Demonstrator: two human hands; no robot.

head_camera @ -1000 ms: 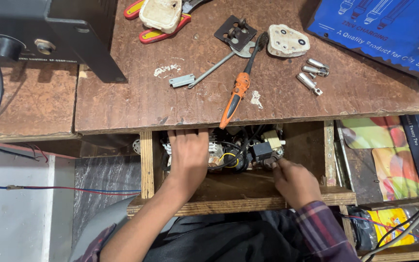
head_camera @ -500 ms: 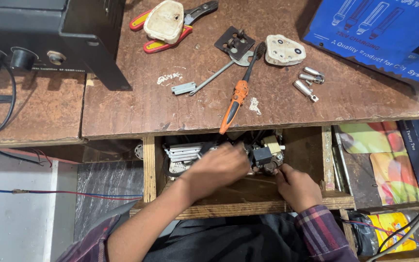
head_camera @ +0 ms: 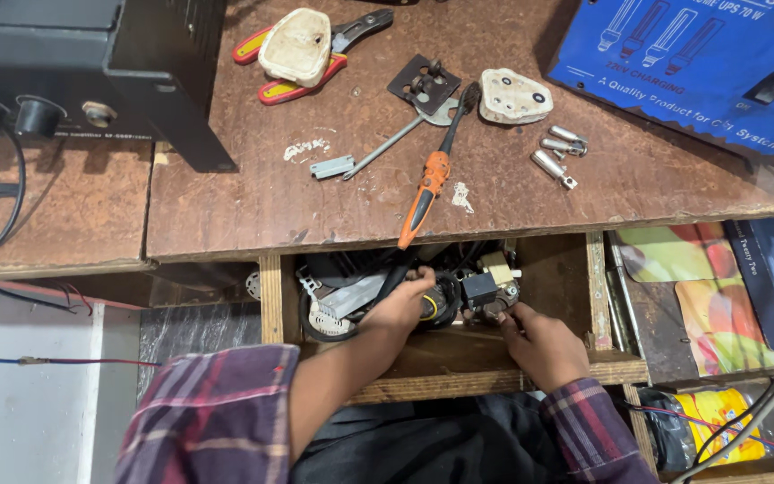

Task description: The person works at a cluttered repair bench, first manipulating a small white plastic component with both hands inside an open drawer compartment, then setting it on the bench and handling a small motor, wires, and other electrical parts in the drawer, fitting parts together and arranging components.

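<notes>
Both my hands reach into an open wooden drawer point(head_camera: 602, 296) under the workbench. My left hand point(head_camera: 400, 305) lies among the clutter at the drawer's middle, fingers curled over a black cable coil with a yellow band point(head_camera: 436, 303). My right hand point(head_camera: 539, 341) is at the drawer's right side, fingertips on a small black block-shaped part point(head_camera: 479, 289) next to a cream plastic piece point(head_camera: 497, 266). Whether either hand actually grips a part is hidden by the fingers.
On the brown workbench point(head_camera: 253, 206) lie an orange-handled screwdriver point(head_camera: 427, 188), red-handled pliers point(head_camera: 270, 90) under a cream plug cover point(head_camera: 296, 45), a second cream plug base point(head_camera: 512, 95), metal pins point(head_camera: 555, 152) and a black plate point(head_camera: 423, 81). A black box point(head_camera: 91, 63) stands left, a blue panel point(head_camera: 700, 63) right.
The left hand has shifted from the drawer's left part to its middle. The right hand has moved up and inward to the black part. The view moved closer.
</notes>
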